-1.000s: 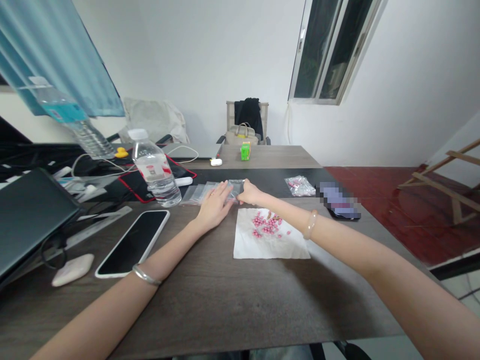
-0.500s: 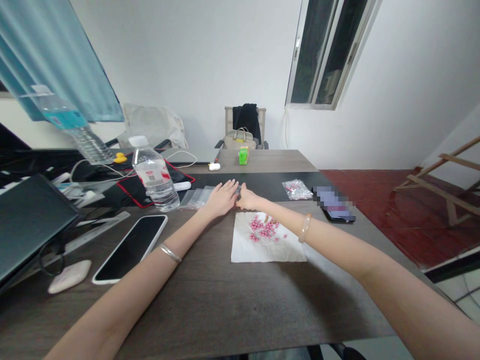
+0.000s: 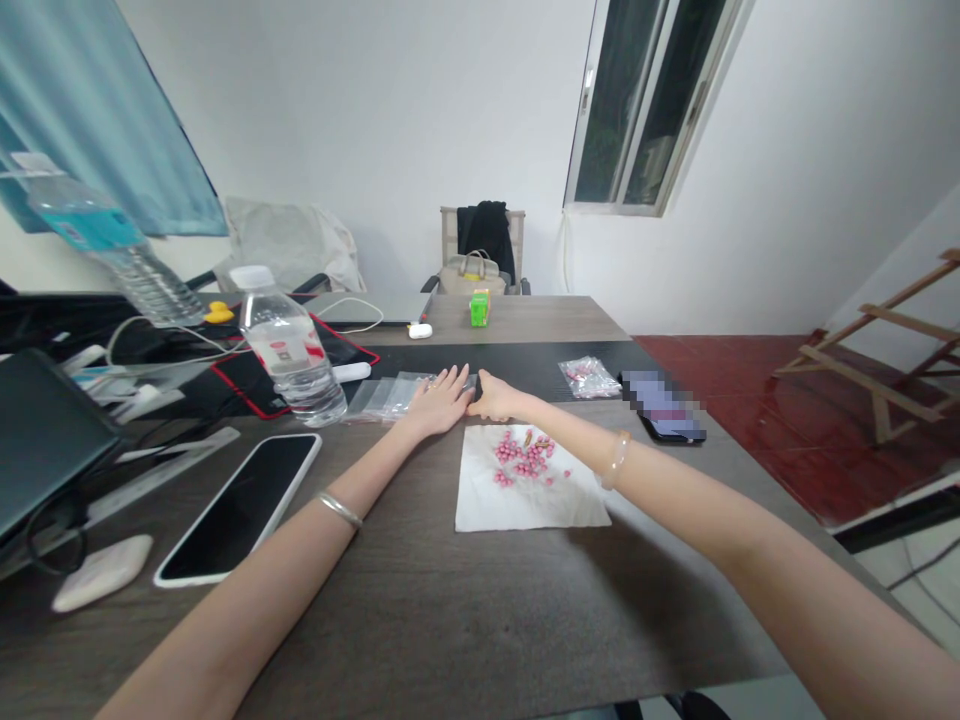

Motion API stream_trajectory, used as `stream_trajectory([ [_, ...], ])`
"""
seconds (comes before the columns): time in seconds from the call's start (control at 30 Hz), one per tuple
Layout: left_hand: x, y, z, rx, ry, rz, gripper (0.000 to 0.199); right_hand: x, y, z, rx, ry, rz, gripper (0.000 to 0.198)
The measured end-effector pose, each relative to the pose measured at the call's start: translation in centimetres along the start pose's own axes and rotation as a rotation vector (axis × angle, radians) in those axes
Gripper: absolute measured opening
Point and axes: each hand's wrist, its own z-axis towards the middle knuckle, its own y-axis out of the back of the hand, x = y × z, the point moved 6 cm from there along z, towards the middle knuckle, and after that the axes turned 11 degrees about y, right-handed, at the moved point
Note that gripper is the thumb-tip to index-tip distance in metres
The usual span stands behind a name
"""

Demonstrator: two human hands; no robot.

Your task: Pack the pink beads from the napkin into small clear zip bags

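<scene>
At frame centre, left hand (image 3: 439,405) lies flat, fingers spread, pinning the clear bags (image 3: 386,396) while right hand (image 3: 491,400) pinches one bag's edge beyond the pink beads (image 3: 525,455); best peel slowly, keeping the stack weighted.

No writing can be read: the red-and-white label on the water bottle (image 3: 289,348), the blue label on the second bottle (image 3: 75,225) and the small green box (image 3: 479,307) are too small and blurred.
</scene>
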Motion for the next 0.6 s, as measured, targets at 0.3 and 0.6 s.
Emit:
stream_trajectory([
  [0.3, -0.1, -0.1, 0.2, -0.033, -0.002, 0.047, 0.058, 0.1, 7.5, -4.2, -0.003, -0.066, -0.661, 0.049],
  [0.6, -0.3, 0.3, -0.3, -0.01, 0.027, 0.022, 0.058, -3.6, 12.6, -10.0, 0.002, -0.327, -1.096, 0.031],
])
